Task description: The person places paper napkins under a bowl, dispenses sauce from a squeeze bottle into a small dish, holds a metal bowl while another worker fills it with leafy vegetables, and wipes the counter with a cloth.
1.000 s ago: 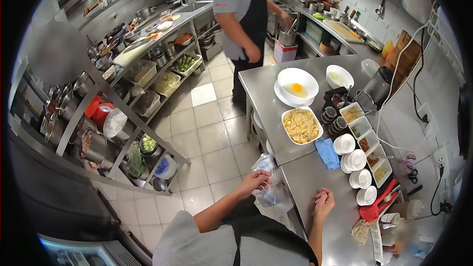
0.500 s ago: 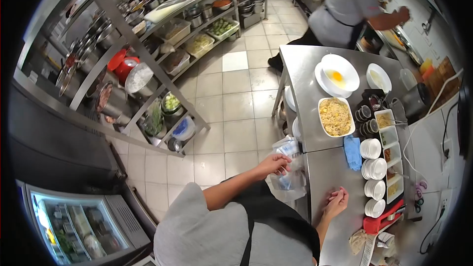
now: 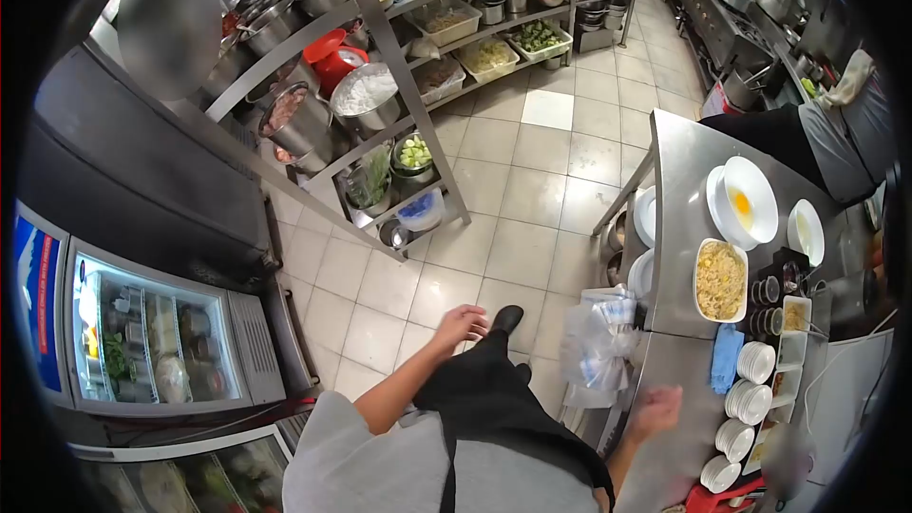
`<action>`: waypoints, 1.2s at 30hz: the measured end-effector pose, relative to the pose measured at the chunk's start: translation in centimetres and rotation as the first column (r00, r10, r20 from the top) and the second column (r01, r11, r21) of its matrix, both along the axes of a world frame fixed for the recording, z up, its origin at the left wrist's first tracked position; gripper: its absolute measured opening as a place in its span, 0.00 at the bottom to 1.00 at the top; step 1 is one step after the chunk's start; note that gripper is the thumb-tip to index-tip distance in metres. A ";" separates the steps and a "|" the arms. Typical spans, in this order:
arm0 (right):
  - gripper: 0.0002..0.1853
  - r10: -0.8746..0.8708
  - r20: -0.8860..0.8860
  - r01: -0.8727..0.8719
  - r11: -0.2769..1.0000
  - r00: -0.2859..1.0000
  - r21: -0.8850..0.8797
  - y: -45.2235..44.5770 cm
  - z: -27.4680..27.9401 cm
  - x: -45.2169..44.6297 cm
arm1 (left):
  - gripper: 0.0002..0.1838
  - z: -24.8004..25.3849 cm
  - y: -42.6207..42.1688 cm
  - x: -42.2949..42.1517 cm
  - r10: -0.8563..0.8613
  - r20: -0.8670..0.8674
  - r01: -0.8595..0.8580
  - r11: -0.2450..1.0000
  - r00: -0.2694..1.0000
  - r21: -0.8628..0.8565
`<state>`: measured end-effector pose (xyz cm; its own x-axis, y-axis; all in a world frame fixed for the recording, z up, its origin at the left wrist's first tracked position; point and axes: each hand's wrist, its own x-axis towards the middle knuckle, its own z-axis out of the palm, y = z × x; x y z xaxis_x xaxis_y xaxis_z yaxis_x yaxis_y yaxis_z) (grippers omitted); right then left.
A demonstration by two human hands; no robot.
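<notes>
My left hand (image 3: 463,325) hangs over the tiled floor in front of my dark apron, its fingers loosely stretched and holding nothing visible. My right hand (image 3: 655,412) is above the near part of the steel table (image 3: 673,361), and motion blur hides its fingers. Between the two hands, clear plastic bags (image 3: 598,347) hang at the table's side. A rectangular white dish of fried rice (image 3: 721,279) stands on the table beyond my right hand. Beside the dish lies a folded blue cloth (image 3: 726,357), next to stacks of small white dishes (image 3: 756,362).
A white bowl with an egg yolk (image 3: 750,199) sits farther along the table, near another person (image 3: 845,138). A steel rack (image 3: 418,114) with pots and vegetables stands ahead on the left. A glass-front fridge (image 3: 157,332) glows at my left. Tiled floor (image 3: 484,237) runs between.
My view has swung left, so the table sits farther right. My left hand has moved away from the plastic bags. The other person has shifted toward the right edge, lower down.
</notes>
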<state>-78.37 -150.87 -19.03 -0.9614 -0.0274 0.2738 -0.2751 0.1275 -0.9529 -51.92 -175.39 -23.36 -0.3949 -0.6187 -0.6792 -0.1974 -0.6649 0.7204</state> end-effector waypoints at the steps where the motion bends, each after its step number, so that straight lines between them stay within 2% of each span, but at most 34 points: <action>1: 0.17 0.222 0.025 -0.224 0.971 0.975 0.079 -1.8 -0.4 -0.6 | 0.11 0.0 -1.3 0.4 0.074 0.000 -0.074 0.997 0.997 -0.016; 2: 0.16 0.429 0.066 -0.434 0.889 0.901 0.147 -4.1 -0.5 -1.2 | 0.12 0.1 -2.5 0.6 0.133 -0.014 -0.133 0.991 0.991 -0.030; 4: 0.11 0.494 0.401 -0.541 0.841 0.772 0.003 -11.0 -0.3 -1.9 | 0.12 0.0 -5.1 0.4 0.233 -0.046 -0.235 0.970 0.971 -0.059; 5: 0.09 0.584 0.381 -0.616 0.786 0.717 -0.045 -15.1 0.1 -2.4 | 0.12 0.2 -6.7 -0.2 0.255 -0.059 -0.259 0.964 0.965 -0.068; 6: 0.07 0.626 0.291 -0.643 0.765 0.724 -0.045 -19.1 -0.4 -2.8 | 0.12 0.4 -8.0 -0.6 0.275 -0.067 -0.280 0.957 0.959 -0.076; 8: 0.06 0.708 0.110 -0.713 0.671 0.698 0.205 -26.9 0.8 -4.0 | 0.11 -0.2 -10.8 -1.3 0.307 -0.101 -0.316 0.946 0.946 -0.079; 10: 0.06 0.775 0.009 -0.765 0.622 0.632 0.167 -35.0 2.7 -4.7 | 0.09 -1.2 -14.0 -2.4 0.278 -0.097 -0.289 0.950 0.956 -0.119; 11: 0.06 0.802 -0.057 -0.789 0.596 0.595 0.148 -39.2 3.5 -5.2 | 0.08 -3.6 -15.9 -2.4 0.206 -0.158 -0.231 0.960 0.966 -0.158; 13: 0.06 0.823 -0.079 -0.804 0.567 0.563 0.179 -47.4 3.9 -6.0 | 0.07 -6.1 -19.7 -3.7 0.099 -0.172 -0.123 0.983 0.980 -0.135; 14: 0.06 0.838 -0.076 -0.815 0.544 0.540 0.200 -51.4 3.8 -6.1 | 0.08 -4.4 -21.1 -5.5 0.129 -0.186 -0.141 0.988 0.974 -0.056; 15: 0.06 0.861 -0.083 -0.836 0.508 0.502 0.207 -55.3 3.6 -6.0 | 0.08 -2.9 -22.7 -7.2 0.060 -0.057 -0.062 0.997 0.997 -0.036; 19: 0.06 0.935 -0.114 -0.885 0.355 0.336 0.299 -71.2 3.5 -4.5 | 0.09 0.1 -30.6 -10.7 -0.299 -0.037 0.277 0.919 0.954 -0.280; 21: 0.07 0.950 -0.167 -0.884 0.306 0.262 0.353 -78.2 4.5 -3.3 | 0.10 1.7 -34.1 -12.4 -0.276 -0.013 0.255 0.903 0.961 -0.347; 23: 0.07 0.960 -0.187 -0.869 0.271 0.210 0.413 -86.1 5.3 -1.8 | 0.11 3.2 -38.0 -13.6 -0.243 0.028 0.235 0.895 0.970 -0.378; 25: 0.07 0.961 -0.224 -0.853 0.249 0.160 0.459 -94.3 5.8 -0.1 | 0.10 3.0 -41.3 -13.6 -0.162 -0.069 0.119 0.899 0.984 -0.422; 29: 0.06 0.982 -0.162 -0.863 0.164 0.096 0.479 -110.1 7.4 4.9 | 0.12 3.7 -46.9 -13.8 0.106 -0.096 -0.127 0.958 0.990 -0.259; 31: 0.07 0.989 -0.139 -0.878 0.108 0.047 0.466 -117.5 7.8 8.4 | 0.14 1.6 -49.4 -13.7 0.234 -0.070 -0.243 0.955 0.970 -0.170; 32: 0.07 0.991 -0.132 -0.876 0.085 0.024 0.474 -121.7 8.3 10.1 | 0.14 0.7 -51.1 -14.0 0.307 -0.122 -0.323 0.936 0.944 -0.143; 33: 0.08 0.995 -0.103 -0.879 0.050 0.001 0.473 -124.6 8.1 12.3 | 0.14 0.1 -52.2 -14.2 0.359 0.030 -0.352 0.925 0.933 -0.145; 34: 0.09 0.981 -0.196 -0.882 0.086 -0.008 0.464 -127.2 8.5 14.1 | 0.15 0.1 -54.0 -14.2 0.411 0.038 -0.402 0.904 0.911 -0.143; 36: 0.09 0.982 -0.187 -0.883 0.050 -0.043 0.467 -133.1 8.1 18.2 | 0.15 -0.5 -55.7 -14.5 0.496 0.069 -0.484 0.864 0.866 -0.140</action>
